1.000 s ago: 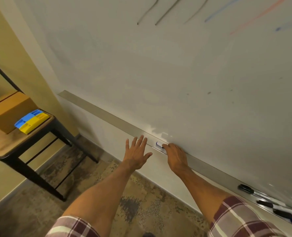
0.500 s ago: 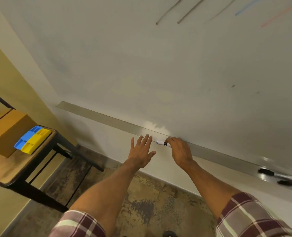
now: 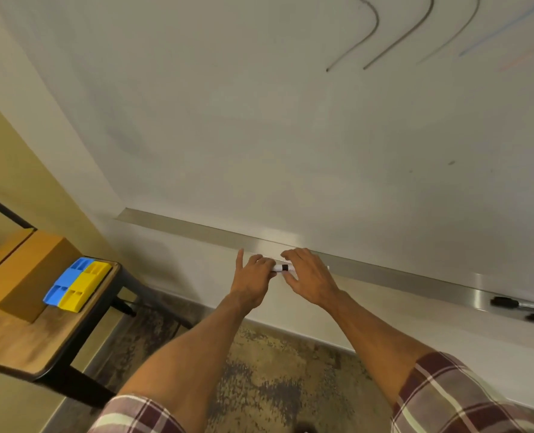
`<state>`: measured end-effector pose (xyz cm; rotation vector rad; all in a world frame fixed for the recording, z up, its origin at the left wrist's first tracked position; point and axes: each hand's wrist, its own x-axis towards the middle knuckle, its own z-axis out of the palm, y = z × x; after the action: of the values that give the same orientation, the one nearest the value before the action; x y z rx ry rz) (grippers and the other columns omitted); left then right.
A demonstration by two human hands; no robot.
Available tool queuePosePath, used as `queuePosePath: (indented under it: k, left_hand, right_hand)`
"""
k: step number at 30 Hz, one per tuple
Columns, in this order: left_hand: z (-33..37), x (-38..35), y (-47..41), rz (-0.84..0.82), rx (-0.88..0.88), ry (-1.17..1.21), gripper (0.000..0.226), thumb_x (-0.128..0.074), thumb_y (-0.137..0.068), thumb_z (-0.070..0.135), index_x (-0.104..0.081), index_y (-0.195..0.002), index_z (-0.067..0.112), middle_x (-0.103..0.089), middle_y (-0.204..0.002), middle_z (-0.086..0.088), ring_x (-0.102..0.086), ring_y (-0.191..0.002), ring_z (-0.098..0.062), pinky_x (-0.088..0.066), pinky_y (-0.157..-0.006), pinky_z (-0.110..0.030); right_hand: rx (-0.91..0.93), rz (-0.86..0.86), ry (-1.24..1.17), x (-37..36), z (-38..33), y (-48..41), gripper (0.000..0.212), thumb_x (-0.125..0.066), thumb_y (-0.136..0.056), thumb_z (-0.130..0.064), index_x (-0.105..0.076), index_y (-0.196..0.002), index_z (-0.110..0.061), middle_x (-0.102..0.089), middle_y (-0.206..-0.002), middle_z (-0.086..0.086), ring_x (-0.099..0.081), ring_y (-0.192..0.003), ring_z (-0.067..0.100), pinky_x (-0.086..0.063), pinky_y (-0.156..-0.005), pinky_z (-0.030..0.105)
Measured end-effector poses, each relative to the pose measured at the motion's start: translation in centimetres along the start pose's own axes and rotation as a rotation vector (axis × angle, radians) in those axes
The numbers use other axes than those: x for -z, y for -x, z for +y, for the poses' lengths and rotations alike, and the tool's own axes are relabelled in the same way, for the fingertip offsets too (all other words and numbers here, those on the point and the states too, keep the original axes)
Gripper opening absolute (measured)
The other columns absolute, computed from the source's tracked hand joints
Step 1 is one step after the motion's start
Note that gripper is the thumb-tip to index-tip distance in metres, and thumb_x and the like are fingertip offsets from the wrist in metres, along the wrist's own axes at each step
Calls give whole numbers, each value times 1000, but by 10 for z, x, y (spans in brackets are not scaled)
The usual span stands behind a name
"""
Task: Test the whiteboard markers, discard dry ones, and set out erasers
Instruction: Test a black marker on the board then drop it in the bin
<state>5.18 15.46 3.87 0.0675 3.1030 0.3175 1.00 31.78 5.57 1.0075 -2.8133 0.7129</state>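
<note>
Set at nine o'clock on the worktop [image 3: 25,348], against a box [image 3: 25,276]: blue and yellow erasers [image 3: 75,284], not yet laid out. At centre, by the tray [image 3: 384,273]: left hand [image 3: 253,281] pinching one end of a marker [image 3: 282,268], right hand [image 3: 312,279] curled round its barrel. Probably uncapping for a test stroke. Next: pull straight apart, then draw on the whiteboard [image 3: 259,135]. Lying at three o'clock: more markers [image 3: 506,303].
</note>
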Motion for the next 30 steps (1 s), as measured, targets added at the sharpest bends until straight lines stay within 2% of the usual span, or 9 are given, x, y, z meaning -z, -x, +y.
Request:
queuePosePath:
  k: [3,7,11,14,18,22,26,28,30]
  left_hand:
    - [-7,3,-9,38,-42,-2,28,-43,-101,16,-51,-128,21,-60,-122,3,-42,-129,-15,8,-117,-48]
    - [-18,7,-28,49,-70,-42,25,-37,-104,24,-50,-125,23,-63,-116,4,-44,-126,-15,8,-117,-49]
    - [-29,9,-46,41,-112,-130,25,-38,-103,21,-44,-127,20,-62,-121,3,-46,-125,-19,7,-117,-50]
    - [-32,14,-59,41,-153,-183,26,-35,-103,19,-41,-128,19,-63,-117,3,-49,-120,-20,5,-118,-48]
    - [-31,17,-74,44,-196,-242,30,-40,-99,15,-40,-129,20,-64,-114,2,-52,-115,-21,-2,-119,-46]
    - [-32,11,-89,57,-241,-223,34,-49,-95,14,-40,-127,19,-66,-114,0,-55,-113,-21,-12,-116,-38]
    - [-35,1,-99,141,-310,-163,25,-55,-94,17,-50,-118,18,-65,-111,1,-57,-109,-22,-23,-112,-38]
    - [-38,-3,-101,229,-356,-148,14,-50,-97,22,-55,-110,19,-66,-108,1,-58,-106,-22,-26,-107,-37]
    - [-38,-4,-101,336,-404,-132,22,-41,-99,29,-58,-108,20,-66,-110,2,-59,-105,-23,-28,-101,-36]
  right_hand:
    - [-12,-76,6,-2,-6,-15,34,-56,-93,-36,-56,-118,-14,-61,-115,4,-54,-104,20,-42,-91,33]
    - [-3,-177,99,-4,0,-36,23,-46,-99,-28,-54,-116,-15,-62,-111,3,-58,-94,18,-46,-86,29]
    - [-29,-231,166,-1,11,-57,31,-42,-100,-34,-52,-122,-13,-60,-117,5,-59,-99,20,-42,-81,24]
    - [-55,-290,196,0,16,-70,39,-42,-100,-34,-45,-134,-16,-58,-127,6,-59,-108,23,-46,-89,30]
    - [-99,-332,309,-2,24,-80,43,-43,-99,-39,-37,-140,-27,-59,-126,5,-60,-107,24,-47,-91,34]
    - [-157,-223,348,5,35,-81,43,-33,-97,-53,-43,-136,-39,-66,-111,1,-63,-96,20,-46,-80,26]
    - [-242,-161,210,10,37,-74,57,-38,-92,-59,-39,-140,-28,-59,-128,-2,-59,-110,19,-44,-92,27]
    - [-290,-118,135,12,37,-71,61,-45,-88,-62,-38,-133,-23,-61,-123,-1,-62,-104,20,-46,-89,28]
    - [-304,-48,114,12,39,-65,53,-50,-87,-59,-40,-121,-19,-63,-111,1,-64,-93,21,-46,-80,26]
